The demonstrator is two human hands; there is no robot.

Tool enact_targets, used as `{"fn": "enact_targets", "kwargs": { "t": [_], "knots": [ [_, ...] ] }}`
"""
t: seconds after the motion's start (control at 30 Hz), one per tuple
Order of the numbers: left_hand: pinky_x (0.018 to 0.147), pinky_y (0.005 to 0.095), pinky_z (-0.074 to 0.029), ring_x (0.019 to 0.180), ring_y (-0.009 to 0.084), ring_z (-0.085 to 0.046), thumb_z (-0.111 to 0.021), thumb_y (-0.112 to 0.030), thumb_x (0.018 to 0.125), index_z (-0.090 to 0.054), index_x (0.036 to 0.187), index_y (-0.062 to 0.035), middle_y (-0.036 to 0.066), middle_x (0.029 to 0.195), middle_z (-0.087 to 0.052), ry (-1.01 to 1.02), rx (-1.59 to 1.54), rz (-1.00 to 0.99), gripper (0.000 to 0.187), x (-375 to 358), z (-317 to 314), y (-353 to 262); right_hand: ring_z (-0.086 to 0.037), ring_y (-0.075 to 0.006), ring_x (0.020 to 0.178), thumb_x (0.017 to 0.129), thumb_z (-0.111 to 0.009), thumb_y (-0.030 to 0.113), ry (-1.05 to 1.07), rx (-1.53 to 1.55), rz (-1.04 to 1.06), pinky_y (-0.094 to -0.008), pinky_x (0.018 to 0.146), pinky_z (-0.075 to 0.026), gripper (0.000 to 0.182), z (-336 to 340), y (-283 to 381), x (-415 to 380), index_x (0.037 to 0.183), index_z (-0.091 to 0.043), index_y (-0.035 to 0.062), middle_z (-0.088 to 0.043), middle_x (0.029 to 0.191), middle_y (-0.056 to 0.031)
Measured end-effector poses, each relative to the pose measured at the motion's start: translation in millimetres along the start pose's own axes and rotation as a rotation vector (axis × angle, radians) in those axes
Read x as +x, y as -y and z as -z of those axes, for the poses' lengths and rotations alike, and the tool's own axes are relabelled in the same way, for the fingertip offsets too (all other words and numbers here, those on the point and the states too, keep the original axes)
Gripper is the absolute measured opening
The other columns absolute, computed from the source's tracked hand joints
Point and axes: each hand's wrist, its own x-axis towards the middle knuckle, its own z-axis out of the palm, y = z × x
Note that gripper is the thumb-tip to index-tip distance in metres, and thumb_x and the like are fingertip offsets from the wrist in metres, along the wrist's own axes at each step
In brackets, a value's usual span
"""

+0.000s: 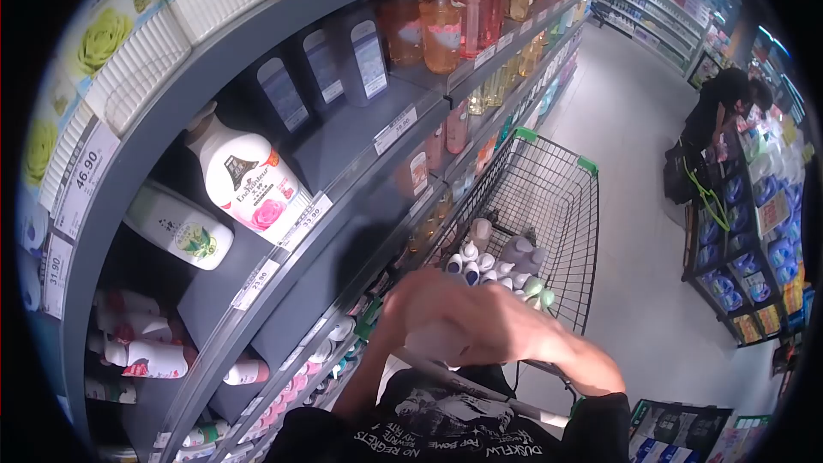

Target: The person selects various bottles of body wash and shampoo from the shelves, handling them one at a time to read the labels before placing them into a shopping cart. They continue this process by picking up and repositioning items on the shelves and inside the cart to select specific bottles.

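Note:
My left hand [410,302] and my right hand [499,319] are close together in front of my chest, above the near end of a shopping cart [561,231]. Both are bent inward, with fingers curled round a pale, whitish thing [435,341], mostly covered and blurred. Its kind does not show. Just beyond my hands, several bottles with white, grey and pale green caps [519,255] lie in the wire cart. The cart's handle [459,381] passes below my hands.
Shelves curve along the left, holding a large white Enchanteur bottle [249,173], a white bottle with a green leaf print [182,227] and orange pump bottles [441,30]. An aisle [630,111] runs ahead. A person in black [718,107] stands right, beside a display stand [759,240].

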Motion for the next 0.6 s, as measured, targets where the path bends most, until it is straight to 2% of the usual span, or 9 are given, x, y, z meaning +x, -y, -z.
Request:
{"fn": "enact_targets", "kwargs": {
  "t": [0.1, 0.13, 0.23, 0.27, 0.3, 0.4, 0.43, 0.5, 0.6],
  "knots": [
    [0.100, 0.0393, -0.048, 0.122, 0.0331, -0.059, -0.072, -0.008, 0.080, -0.059, 0.122, -0.0026, 0.018, 0.126, -0.062, -0.203, 0.427, -0.293, 0.044, -11, 5, -31, -0.065, -0.0387, 0.089, 0.073, -0.078, 0.016, 0.042, -0.020, -0.023, -0.0418, 0.075, -0.054, 0.050, -27, -13, -12, 0.117, -0.058, 0.0032, -0.065, 0.103, -0.0171],
    [0.099, 0.0396, -0.048, 0.122, 0.0337, -0.059, -0.072, -0.007, 0.080, -0.059, 0.120, -0.0028, 0.019, 0.125, -0.062, -0.269, 0.467, -0.312, 0.042, -6, 11, -26, -0.067, -0.0297, 0.092, 0.074, -0.073, 0.007, -0.027, -0.109, 0.031, -0.0366, 0.075, -0.057, 0.047, -39, -27, -19, 0.116, -0.053, 0.0034, -0.064, 0.107, -0.0135],
    [0.101, 0.0408, -0.048, 0.124, 0.0368, -0.057, -0.072, -0.002, 0.078, -0.059, 0.113, -0.0031, 0.018, 0.126, -0.062, -0.433, 0.560, -0.335, 0.038, 15, 40, 9, -0.068, -0.0260, 0.095, 0.076, -0.072, 0.002, -0.316, 0.144, -0.268, -0.0364, 0.076, -0.057, 0.053, -68, -52, -45, 0.124, -0.050, 0.0030, -0.064, 0.111, -0.0128],
    [0.102, 0.0409, -0.047, 0.125, 0.0363, -0.056, -0.073, -0.002, 0.077, -0.058, 0.114, -0.0032, 0.017, 0.127, -0.061, -0.427, 0.604, -0.380, 0.040, 28, 56, 31, -0.068, -0.0241, 0.093, 0.077, -0.070, -0.001, -0.427, 0.103, -0.358, -0.0376, 0.077, -0.056, 0.061, -88, -70, -62, 0.132, -0.046, 0.0037, -0.065, 0.111, -0.0132],
    [0.103, 0.0410, -0.046, 0.127, 0.0359, -0.055, -0.074, -0.002, 0.076, -0.058, 0.115, -0.0033, 0.017, 0.128, -0.060, -0.415, 0.649, -0.425, 0.042, 40, 70, 49, -0.069, -0.0252, 0.087, 0.076, -0.071, -0.002, -0.536, 0.198, -0.403, -0.0378, 0.076, -0.056, 0.060, -103, -86, -78, 0.130, -0.047, 0.0032, -0.067, 0.103, -0.0139],
    [0.104, 0.0401, -0.044, 0.127, 0.0332, -0.055, -0.078, -0.002, 0.073, -0.057, 0.118, -0.0038, 0.016, 0.130, -0.060, -0.427, 0.693, -0.509, 0.049, 70, 81, 59, -0.069, -0.0195, 0.085, 0.081, -0.071, -0.003, -0.552, 0.242, -0.710, -0.0323, 0.076, -0.056, 0.050, -128, -93, -113, 0.124, -0.046, -0.0002, -0.069, 0.101, -0.0123],
    [0.103, 0.0395, -0.045, 0.125, 0.0322, -0.056, -0.079, -0.003, 0.072, -0.056, 0.119, -0.0037, 0.016, 0.129, -0.060, -0.466, 0.589, -0.445, 0.052, 81, 87, 79, -0.069, -0.0196, 0.084, 0.082, -0.070, -0.002, -0.542, 0.256, -0.785, -0.0325, 0.076, -0.056, 0.049, -132, -88, -119, 0.124, -0.046, 0.0002, -0.069, 0.098, -0.0123],
    [0.102, 0.0385, -0.045, 0.122, 0.0303, -0.057, -0.082, -0.005, 0.070, -0.055, 0.120, -0.0037, 0.015, 0.129, -0.060, -0.535, 0.388, -0.308, 0.057, 102, 91, 109, -0.072, -0.0210, 0.086, 0.083, -0.069, -0.001, -0.558, 0.309, -0.754, -0.0328, 0.077, -0.056, 0.044, -145, -92, -138, 0.122, -0.050, 0.0002, -0.071, 0.093, -0.0126],
    [0.099, 0.0374, -0.046, 0.114, 0.0276, -0.060, -0.088, -0.008, 0.066, -0.053, 0.125, -0.0011, 0.015, 0.125, -0.061, -0.599, 0.483, -0.147, 0.069, 123, 81, 111, -0.073, -0.0220, 0.087, 0.083, -0.069, 0.000, -0.597, 0.304, -0.773, -0.0331, 0.078, -0.057, 0.039, -141, -97, -149, 0.119, -0.054, -0.0008, -0.072, 0.093, -0.0126]
  ]
}}
